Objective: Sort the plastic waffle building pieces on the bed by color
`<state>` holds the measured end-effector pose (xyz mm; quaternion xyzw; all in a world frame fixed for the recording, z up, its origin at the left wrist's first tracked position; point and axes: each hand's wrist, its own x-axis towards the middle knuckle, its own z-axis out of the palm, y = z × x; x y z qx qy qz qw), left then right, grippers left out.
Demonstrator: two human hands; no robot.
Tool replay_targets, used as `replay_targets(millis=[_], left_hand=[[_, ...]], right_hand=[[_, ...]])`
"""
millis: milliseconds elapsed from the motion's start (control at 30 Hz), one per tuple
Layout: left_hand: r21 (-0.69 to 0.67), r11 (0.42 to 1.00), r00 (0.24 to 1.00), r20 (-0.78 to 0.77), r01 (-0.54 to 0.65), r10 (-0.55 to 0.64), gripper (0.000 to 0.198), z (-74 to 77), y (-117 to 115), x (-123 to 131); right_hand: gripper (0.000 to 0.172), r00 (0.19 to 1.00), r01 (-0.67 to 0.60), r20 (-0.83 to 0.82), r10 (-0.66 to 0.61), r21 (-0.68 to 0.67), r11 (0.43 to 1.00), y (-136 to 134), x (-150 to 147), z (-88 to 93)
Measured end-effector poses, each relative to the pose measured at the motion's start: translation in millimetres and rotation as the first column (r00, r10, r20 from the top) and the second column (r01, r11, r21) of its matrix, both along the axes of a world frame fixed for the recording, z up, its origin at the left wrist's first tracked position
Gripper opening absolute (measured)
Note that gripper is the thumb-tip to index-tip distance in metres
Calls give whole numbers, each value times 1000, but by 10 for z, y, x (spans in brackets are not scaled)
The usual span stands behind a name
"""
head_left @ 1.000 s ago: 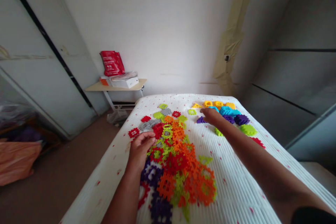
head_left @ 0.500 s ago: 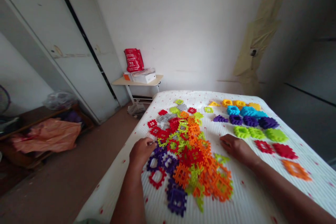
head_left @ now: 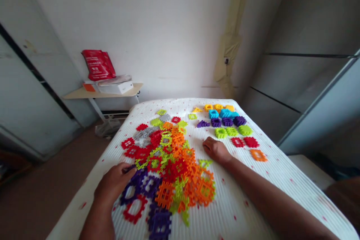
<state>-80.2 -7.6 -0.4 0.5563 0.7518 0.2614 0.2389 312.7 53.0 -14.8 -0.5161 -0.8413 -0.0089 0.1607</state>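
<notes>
At the left edge of a heap of notched plastic building pieces (head_left: 180, 165) is my left hand (head_left: 112, 182). Its thumb and fingers close around the edge of a purple piece (head_left: 129, 168). More purple frame pieces (head_left: 152, 185) and a red frame piece (head_left: 135, 209) lie beside it. My right hand (head_left: 216, 150) rests on the cover right of the heap, its fingers curled in; whatever is inside them is hidden. Just beyond it stand green pieces (head_left: 221, 132) in a row, with a red square piece (head_left: 237, 142) to its right.
Sorted rows of yellow (head_left: 218, 107), blue (head_left: 213, 114) and purple (head_left: 227, 121) pieces stand at the far right of the patterned white cover (head_left: 236, 195). An orange piece (head_left: 258, 155) lies nearer. Behind left, a small table (head_left: 137, 88) holds a red bag (head_left: 98, 64) and boxes.
The view has turned to the right, so the bed and pieces appear further left. Both hands stay close to the same places beside the heap. The sorted rows look the same.
</notes>
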Motion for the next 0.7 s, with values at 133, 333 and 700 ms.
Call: replay_targets(millis=[133, 333, 700], left_hand=[[-18, 1000, 1000, -2, 4, -4, 25, -62, 32, -40], [-46, 998, 999, 27, 45, -44, 36, -80, 53, -32], [20, 998, 960, 273, 54, -57, 31, 112, -38, 140]], right_hand=[[24, 1000, 20, 19, -20, 12, 1000, -10, -17, 6], [23, 999, 31, 20, -31, 6, 1000, -12, -32, 13], [23, 999, 46, 1, -46, 26, 999, 10, -14, -48]])
